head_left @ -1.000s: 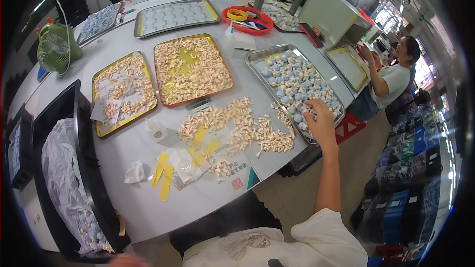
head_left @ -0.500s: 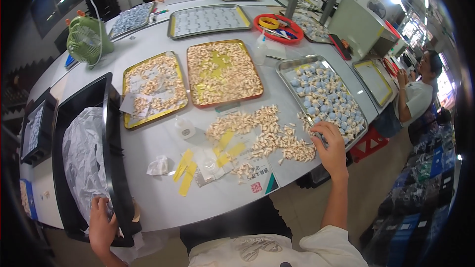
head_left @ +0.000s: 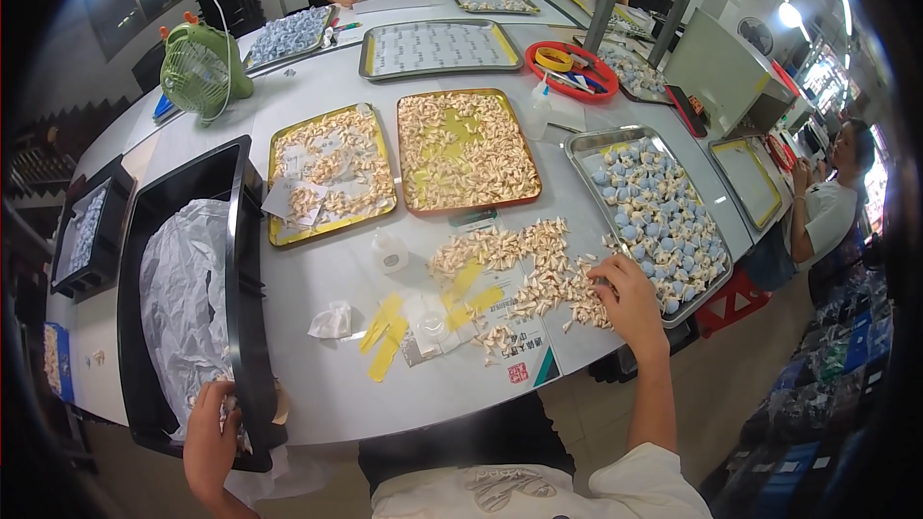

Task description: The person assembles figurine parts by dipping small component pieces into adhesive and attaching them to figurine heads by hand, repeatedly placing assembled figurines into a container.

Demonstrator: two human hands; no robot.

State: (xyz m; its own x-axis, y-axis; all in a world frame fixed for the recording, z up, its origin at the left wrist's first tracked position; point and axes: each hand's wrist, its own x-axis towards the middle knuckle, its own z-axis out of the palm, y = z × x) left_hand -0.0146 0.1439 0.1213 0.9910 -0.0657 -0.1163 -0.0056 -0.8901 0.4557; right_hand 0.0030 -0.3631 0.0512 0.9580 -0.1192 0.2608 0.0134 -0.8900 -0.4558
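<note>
My right hand [head_left: 632, 300] is at the right end of a loose heap of small cream pointed pieces [head_left: 538, 255]. Its fingers are bent together, and whatever they pinch is too small to make out. Just beyond it lies a metal tray [head_left: 588, 146] filled with pale blue and cream pieces [head_left: 663, 216]. My left hand [head_left: 213, 431] reaches into the near end of a long black crate [head_left: 252, 327], its fingers curled down beside crumpled white paper [head_left: 187, 288]. A few cream bits show around those fingers; the fingertips are hidden.
Two trays of cream pieces [head_left: 332, 173] [head_left: 471, 154] lie beyond the heap. Yellow tape strips [head_left: 386, 351], a small white bottle [head_left: 389, 252] and crumpled tissue [head_left: 332, 320] are nearer. A green fan [head_left: 197, 77] and a red basket [head_left: 601, 86] stand farther back. Other people sit around the table.
My right hand has shifted from the metal tray's edge to the heap. My left hand has curled lower into the crate's near end. The whole view has swung slightly left.
</note>
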